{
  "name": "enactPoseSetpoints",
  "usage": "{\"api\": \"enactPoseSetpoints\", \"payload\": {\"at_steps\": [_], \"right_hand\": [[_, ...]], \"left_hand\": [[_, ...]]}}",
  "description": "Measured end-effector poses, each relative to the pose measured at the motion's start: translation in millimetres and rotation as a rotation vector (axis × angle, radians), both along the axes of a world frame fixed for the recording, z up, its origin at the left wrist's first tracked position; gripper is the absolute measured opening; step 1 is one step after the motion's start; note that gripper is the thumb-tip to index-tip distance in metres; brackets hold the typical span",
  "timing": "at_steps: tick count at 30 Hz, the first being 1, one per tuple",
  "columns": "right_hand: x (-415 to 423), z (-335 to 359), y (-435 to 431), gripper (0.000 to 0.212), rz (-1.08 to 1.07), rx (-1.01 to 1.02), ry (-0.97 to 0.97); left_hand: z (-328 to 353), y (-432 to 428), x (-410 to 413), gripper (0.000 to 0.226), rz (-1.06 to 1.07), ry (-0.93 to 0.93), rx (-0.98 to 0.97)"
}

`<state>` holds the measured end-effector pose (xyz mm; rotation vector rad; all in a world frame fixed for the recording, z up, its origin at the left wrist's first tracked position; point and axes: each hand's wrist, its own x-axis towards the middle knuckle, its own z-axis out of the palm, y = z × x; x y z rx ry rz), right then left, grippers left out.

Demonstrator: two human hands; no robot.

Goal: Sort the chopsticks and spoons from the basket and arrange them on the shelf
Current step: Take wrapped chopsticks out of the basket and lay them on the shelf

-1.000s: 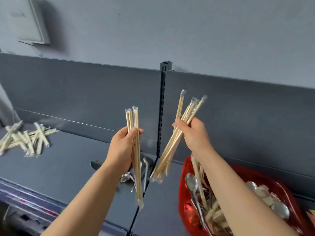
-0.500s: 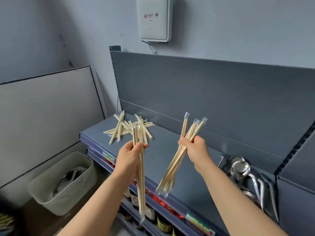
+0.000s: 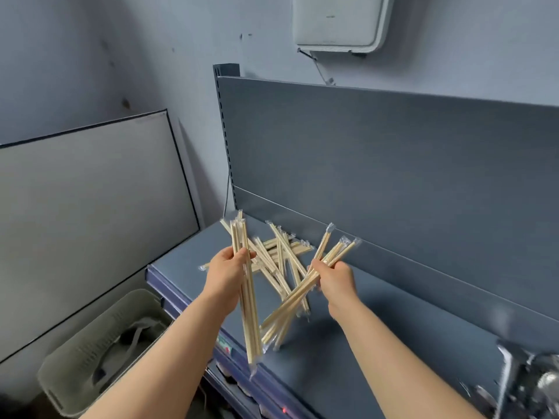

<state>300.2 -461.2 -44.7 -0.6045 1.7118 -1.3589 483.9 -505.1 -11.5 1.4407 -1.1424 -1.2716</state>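
**Two bundles poised over the chopstick pile**

The left hand [image 3: 227, 273] has its grip wrapped round a bundle of pale wooden chopsticks in clear sleeves [image 3: 251, 328], held near upright. The right hand [image 3: 335, 279] has its grip closed on a second, fanned bundle [image 3: 284, 319] slanting toward 7 o'clock. Both hover above the loose pile of wrapped chopsticks [image 3: 279, 252] at the 11 o'clock end of the grey-blue metal shelf [image 3: 378, 343], probably so like joins like. Blurred shiny spoons [image 3: 532, 382] lie well apart at 4 o'clock.

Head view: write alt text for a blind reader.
The left hand grips a near-upright bundle of wrapped chopsticks and the right hand a slanted bundle, over a grey shelf. A loose pile of chopsticks lies on the shelf behind them.
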Motion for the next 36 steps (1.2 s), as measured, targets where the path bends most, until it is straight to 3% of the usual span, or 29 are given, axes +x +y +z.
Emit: {"api": "enactPoseSetpoints", "payload": {"at_steps": [10, 14, 19, 23, 25, 27, 31, 36], "right_hand": [[25.4, -26.2, -84.0, 0.018, -0.082, 0.157, -0.026], [31.9, -29.6, -96.4, 0.024, -0.149, 0.175, 0.056], [42.4, -28.4, -95.2, 0.061, -0.275, 0.323, 0.338], [50.5, -29.4, -85.8, 0.109, -0.348, 0.375, 0.367], [55.1, -29.3, -79.6, 0.118, -0.369, 0.384, 0.365], [59.2, -28.6, -72.9, 0.106, -0.397, 0.374, 0.391], [62.5, -19.7, -51.5, 0.062, -0.462, 0.38, 0.465], [51.7, -7.7, 9.9, 0.044, -0.624, 0.305, 0.44]], "left_hand": [[-25.1, -113.6, -3.5, 0.009, -0.133, -0.009, 0.098], [-39.8, -146.5, -6.2, 0.016, -0.231, -0.192, 0.021], [-54.5, -170.3, -5.7, 0.036, -0.349, -0.465, -0.145], [-57.4, -178.8, -1.4, 0.022, -0.472, -0.557, -0.21], [-62.6, -181.0, 1.6, 0.055, -0.534, -0.577, -0.183], [-64.7, -181.8, 5.4, 0.065, -0.559, -0.604, -0.224], [-56.5, -176.3, 7.0, 0.052, -0.65, -0.667, -0.372], [-34.6, -147.7, -7.9, 0.033, -0.774, -0.575, -0.583]]}}
